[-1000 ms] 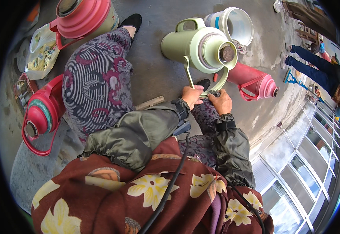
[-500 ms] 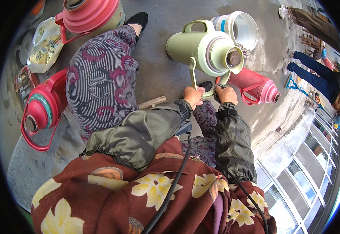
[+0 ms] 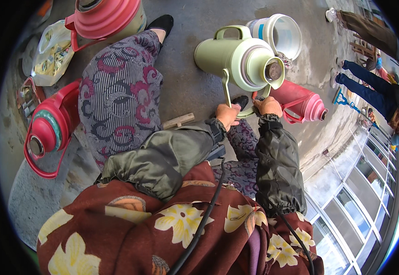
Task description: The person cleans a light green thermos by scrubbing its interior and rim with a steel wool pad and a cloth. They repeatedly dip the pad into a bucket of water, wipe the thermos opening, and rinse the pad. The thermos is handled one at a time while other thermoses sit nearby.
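A pale green thermos flask point(image 3: 224, 58) with a stoppered spout stands in front of me, its swing handle point(image 3: 227, 89) hanging toward me. My left hand point(image 3: 227, 116) is closed round the lower bend of that handle. At the handle's right side, my right hand point(image 3: 269, 106) has its fingers curled, with a small dark piece partly showing under them; its kind cannot be made out. Just beyond my right hand is a red thermos flask point(image 3: 295, 97), partly hidden behind the green one. Behind the green flask a translucent white bucket point(image 3: 286, 36) shows its opening.
To my left are a red flask with a teal ring point(image 3: 55, 121), a larger pink flask point(image 3: 110, 20) and a filled plastic bag point(image 3: 52, 57). A wooden piece point(image 3: 179, 120) lies by my knee. People stand at far right near a blue-headed tool point(image 3: 341, 97).
My right hand has moved slightly up and to the right along the handle, its fingers turning over it. My left hand keeps its hold.
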### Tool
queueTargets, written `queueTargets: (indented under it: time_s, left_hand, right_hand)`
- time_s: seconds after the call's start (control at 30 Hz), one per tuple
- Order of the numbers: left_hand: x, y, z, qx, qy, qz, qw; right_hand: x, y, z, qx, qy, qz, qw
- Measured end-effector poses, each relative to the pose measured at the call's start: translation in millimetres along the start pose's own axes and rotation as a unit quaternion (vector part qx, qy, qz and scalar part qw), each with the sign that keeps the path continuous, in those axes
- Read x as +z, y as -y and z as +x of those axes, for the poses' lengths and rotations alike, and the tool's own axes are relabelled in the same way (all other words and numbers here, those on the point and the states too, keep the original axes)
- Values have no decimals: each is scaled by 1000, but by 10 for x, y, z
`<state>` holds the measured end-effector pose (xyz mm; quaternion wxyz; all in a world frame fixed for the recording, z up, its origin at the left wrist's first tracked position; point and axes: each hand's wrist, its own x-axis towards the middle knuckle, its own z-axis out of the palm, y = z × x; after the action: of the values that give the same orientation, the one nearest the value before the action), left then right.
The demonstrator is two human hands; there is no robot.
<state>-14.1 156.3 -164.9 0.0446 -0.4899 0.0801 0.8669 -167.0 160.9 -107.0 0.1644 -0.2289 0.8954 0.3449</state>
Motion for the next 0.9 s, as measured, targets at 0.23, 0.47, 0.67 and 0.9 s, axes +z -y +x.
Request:
queueTargets:
  time_s: [0.23,0.47,0.67,0.9]
  left_hand:
    - [-7,-11,-28,2,33,-4,999]
    - [-7,-32,-49,-10,26,-4,1000]
    - [-4,-32,-68,-11,60,-8,998]
    - [26,-65,-68,-21,60,-6,998]
  right_hand:
    - [-270,58,611,-251,-378,-2,891]
    - [-189,-65,92,-32,-27,-23,999]
    - [-271,17,259,-154,-188,-59,968]
    - [-471,-46,498,-171,-258,59,949]
